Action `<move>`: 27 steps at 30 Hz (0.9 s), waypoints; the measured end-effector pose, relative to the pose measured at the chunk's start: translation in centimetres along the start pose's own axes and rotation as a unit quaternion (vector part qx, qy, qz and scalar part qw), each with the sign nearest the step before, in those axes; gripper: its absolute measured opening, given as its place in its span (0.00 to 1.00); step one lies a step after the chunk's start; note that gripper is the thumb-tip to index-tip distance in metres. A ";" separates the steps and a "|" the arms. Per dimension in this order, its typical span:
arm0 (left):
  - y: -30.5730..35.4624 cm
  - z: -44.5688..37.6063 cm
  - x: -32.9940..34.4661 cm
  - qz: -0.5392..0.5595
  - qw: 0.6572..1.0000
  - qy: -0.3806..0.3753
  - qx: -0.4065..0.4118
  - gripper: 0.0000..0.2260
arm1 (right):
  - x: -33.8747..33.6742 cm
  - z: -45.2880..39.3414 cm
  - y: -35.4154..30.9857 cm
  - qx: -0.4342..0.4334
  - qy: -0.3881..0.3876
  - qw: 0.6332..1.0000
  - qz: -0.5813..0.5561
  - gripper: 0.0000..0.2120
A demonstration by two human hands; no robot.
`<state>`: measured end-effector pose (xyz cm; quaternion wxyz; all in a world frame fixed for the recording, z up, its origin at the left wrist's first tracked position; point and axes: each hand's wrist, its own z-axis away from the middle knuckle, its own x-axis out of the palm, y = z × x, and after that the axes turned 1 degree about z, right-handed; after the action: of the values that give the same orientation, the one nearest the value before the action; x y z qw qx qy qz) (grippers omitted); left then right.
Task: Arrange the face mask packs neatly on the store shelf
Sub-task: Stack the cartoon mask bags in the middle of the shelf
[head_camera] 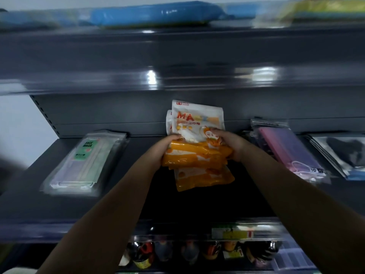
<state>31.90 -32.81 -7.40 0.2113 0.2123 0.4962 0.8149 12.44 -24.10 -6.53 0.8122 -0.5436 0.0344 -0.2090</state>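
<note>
Centre of the frame: a bundle of orange-and-white face mask packs held upright over the dark grey shelf, gripped from both sides. Left hand with fingers curled round the bundle's left edge; right hand with fingers wrapped over its right edge. One orange pack sagging below the bundle. Left of frame, lying flat: a green "FACE MASK" pack. Right of frame: a pink-and-purple mask pack, then a black mask pack. Upper shelf, blurred: a blue pack.

bottles below; yellow price label
</note>
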 end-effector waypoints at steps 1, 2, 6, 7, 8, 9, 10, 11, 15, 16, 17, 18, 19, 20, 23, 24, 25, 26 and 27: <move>0.0 -0.1 0.0 0.007 1.000 -0.006 0.001 0.09 | -0.1 0.0 0.0 -0.001 -0.004 1.000 0.001 0.07; 0.1 -0.1 0.1 0.012 1.000 -0.014 0.002 0.09 | -0.1 0.2 0.0 0.000 -0.009 1.000 0.005 0.08; 0.3 0.3 0.5 0.044 0.998 -0.034 0.007 0.08 | -0.2 1.0 -0.4 0.012 -0.022 0.999 0.036 0.09; 0.2 0.4 0.5 0.051 0.998 -0.036 0.005 0.09 | -0.3 1.3 -0.5 0.015 -0.029 0.999 0.038 0.09; 0.1 0.5 0.5 0.055 0.998 -0.037 0.002 0.09 | -0.4 1.6 -0.5 0.020 -0.034 0.998 0.042 0.09; 0.0 0.5 0.5 0.056 0.998 -0.037 0.001 0.09 | -0.6 1.7 -0.5 0.024 -0.037 0.998 0.044 0.09; -0.2 0.7 0.5 0.055 0.998 -0.037 0.000 0.10 | -0.6 1.9 -0.4 0.027 -0.042 0.998 0.041 0.09; -0.3 0.7 0.4 0.050 0.998 -0.037 0.001 0.10 | -0.7 2.1 -0.3 0.030 -0.044 0.998 0.038 0.10; -0.6 1.0 0.3 0.014 0.999 -0.034 0.003 0.09 | -0.6 2.9 0.3 0.013 -0.040 0.999 -0.005 0.12; -0.6 1.1 0.4 0.008 1.000 -0.028 0.002 0.09 | -0.6 3.0 0.4 0.006 -0.042 0.999 -0.006 0.15; -0.6 1.2 0.4 0.002 1.000 -0.021 0.001 0.09 | -0.6 3.2 0.5 0.000 -0.038 0.999 -0.005 0.19; -0.6 1.2 0.4 0.000 1.000 -0.016 -0.002 0.10 | -0.5 3.5 0.6 -0.011 -0.031 0.999 -0.012 0.25; -0.7 1.2 0.4 -0.002 1.000 -0.012 -0.005 0.12 | -0.4 3.8 0.8 -0.041 -0.002 0.999 -0.020 0.34; -0.8 1.2 0.5 -0.001 1.000 -0.008 -0.007 0.13 | -0.4 4.0 1.1 -0.095 0.045 0.994 -0.016 0.43; -0.8 1.7 0.9 -0.001 1.000 0.001 -0.015 0.11 | 0.6 6.7 2.9 -0.384 0.192 0.848 0.312 0.47; -0.8 1.7 0.9 0.005 1.000 0.003 -0.017 0.10 | 1.4 7.8 3.8 -0.434 0.196 0.733 0.485 0.48; -0.8 1.8 1.1 0.006 1.000 0.004 -0.016 0.09 | 2.5 8.9 4.5 -0.458 0.190 0.621 0.607 0.48; -0.7 2.0 1.3 0.009 1.000 0.003 -0.013 0.08 | 3.0 9.0 5.6 -0.462 0.166 0.531 0.691 0.48; -0.6 1.9 1.3 0.008 1.000 0.003 -0.010 0.09 | 3.5 8.8 6.3 -0.430 0.140 0.481 0.751 0.49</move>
<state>32.02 -30.44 -6.99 0.2058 0.2120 0.4868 0.8220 19.98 -15.74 -8.03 0.3091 -0.5556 0.6284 0.4483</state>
